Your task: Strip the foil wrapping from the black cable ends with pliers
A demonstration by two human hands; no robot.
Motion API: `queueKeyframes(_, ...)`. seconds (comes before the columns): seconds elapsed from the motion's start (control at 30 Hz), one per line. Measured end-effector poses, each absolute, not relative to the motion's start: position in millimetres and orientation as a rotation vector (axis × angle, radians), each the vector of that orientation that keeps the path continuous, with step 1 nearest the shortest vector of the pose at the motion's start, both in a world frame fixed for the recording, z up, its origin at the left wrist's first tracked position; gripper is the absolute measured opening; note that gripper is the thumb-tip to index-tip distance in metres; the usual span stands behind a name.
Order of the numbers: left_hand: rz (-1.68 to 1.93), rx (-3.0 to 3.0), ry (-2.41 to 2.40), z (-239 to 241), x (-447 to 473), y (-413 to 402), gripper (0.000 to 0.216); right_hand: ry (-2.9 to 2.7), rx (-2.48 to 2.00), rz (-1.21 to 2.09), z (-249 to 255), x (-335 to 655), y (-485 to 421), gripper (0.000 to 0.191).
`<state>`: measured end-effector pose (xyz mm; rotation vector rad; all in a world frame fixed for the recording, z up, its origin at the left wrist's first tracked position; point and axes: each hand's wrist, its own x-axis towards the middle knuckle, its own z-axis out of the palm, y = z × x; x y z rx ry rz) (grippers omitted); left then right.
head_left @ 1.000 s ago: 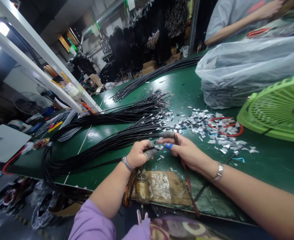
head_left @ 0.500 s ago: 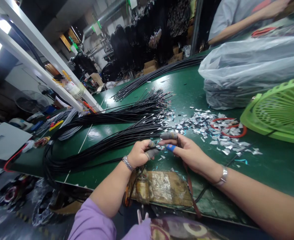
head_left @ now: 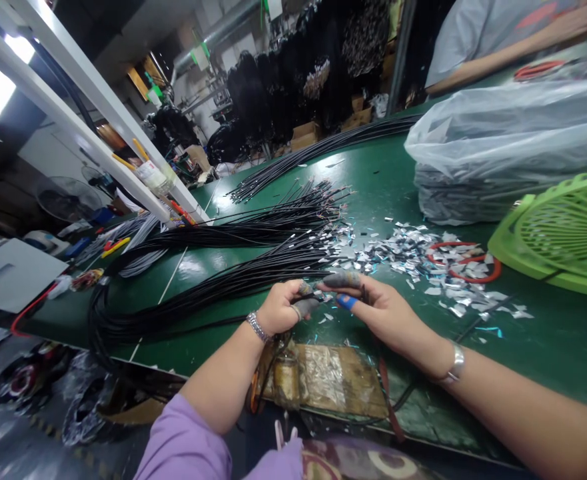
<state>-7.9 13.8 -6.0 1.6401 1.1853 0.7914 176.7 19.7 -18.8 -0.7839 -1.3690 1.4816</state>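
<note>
My left hand (head_left: 288,308), with grey finger covers, is closed round a thin black cable (head_left: 218,324) that trails off to the left. My right hand (head_left: 386,313) meets it from the other side, with grey covers on its fingers and blue tape round the thumb. Its fingertips pinch at the cable's end, just right of my left fingertips; the fine wires there are too small to make out. Behind my hands lies a thick bundle of black cables (head_left: 228,277), its cut ends pointing right. Below them is a worn wooden board (head_left: 356,377) at the table edge.
Scraps of foil (head_left: 398,250) and a red cable loop (head_left: 493,272) litter the green table (head_left: 373,190). At right stand a green fan (head_left: 558,233) and a plastic bag (head_left: 503,153). More black cables (head_left: 318,150) lie farther back. A co-worker's arm (head_left: 503,57) shows beyond the bag.
The view has shifted slightly, so the scene sits a little lower and farther right. My hands stay together at the cable's end, with only a small change in the right fingers.
</note>
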Motion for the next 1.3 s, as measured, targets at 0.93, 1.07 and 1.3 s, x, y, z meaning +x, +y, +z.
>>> queueKeyframes(0.93,0.830,1.591,1.182,-10.9,-8.7,15.3,0.041,-1.889,-0.951,0.791,-19.4,184.9,13.8,0.033)
queueKeyframes(1.07,0.831,1.590,1.182,-10.7,-9.2,15.0,0.038,-1.884,-0.974,0.790,-18.4,184.6,13.6,0.035)
queueKeyframes(1.3,0.855,1.565,1.180,-11.1,-9.3,14.9,0.037,-1.877,-0.999,0.822,-17.9,185.6,14.0,0.029)
